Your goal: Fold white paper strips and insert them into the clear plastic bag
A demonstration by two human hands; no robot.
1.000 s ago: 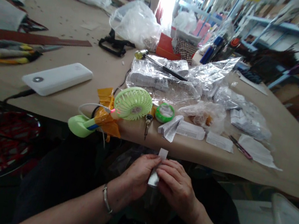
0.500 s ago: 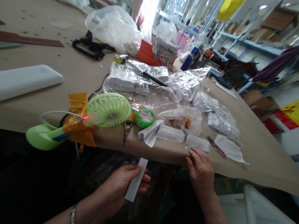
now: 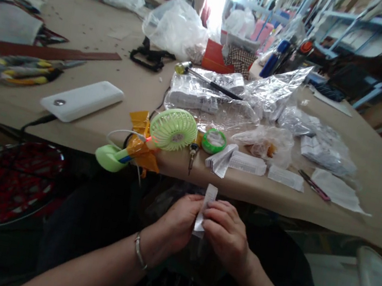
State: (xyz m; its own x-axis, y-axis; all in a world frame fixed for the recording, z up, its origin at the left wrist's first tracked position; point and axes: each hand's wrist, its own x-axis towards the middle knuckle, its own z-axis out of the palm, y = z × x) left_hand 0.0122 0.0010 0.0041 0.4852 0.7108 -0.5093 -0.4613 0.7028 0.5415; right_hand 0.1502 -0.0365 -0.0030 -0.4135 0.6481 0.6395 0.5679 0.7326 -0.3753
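Observation:
Below the table's front edge, my left hand (image 3: 177, 222) is closed on a narrow white printed paper label (image 3: 210, 194). From the other side, my right hand (image 3: 226, 230) presses its curled fingers against the same label. The label stands nearly upright between the hands, and its lower part is partly hidden by fingers. On the table just beyond lie a fanned bunch of labels (image 3: 222, 160), a neat label stack (image 3: 247, 163) and a thinner stack (image 3: 286, 177). A pointed metal-tipped tool (image 3: 192, 155) rests beside a green round container (image 3: 214, 141) with whitish contents.
A green fan (image 3: 173, 130) is fixed with orange tape at the table (image 3: 78, 130) edge, left of the hands. A white power bank (image 3: 84, 99) and pliers (image 3: 28, 70) lie further left. Plastic-wrapped bundles (image 3: 194, 99), a crumpled bag (image 3: 265, 143) and a slim pink-handled tool (image 3: 314, 185) sit beyond.
My right hand has left the thin label stack on the table and come down to the label in my left hand. The view has turned left.

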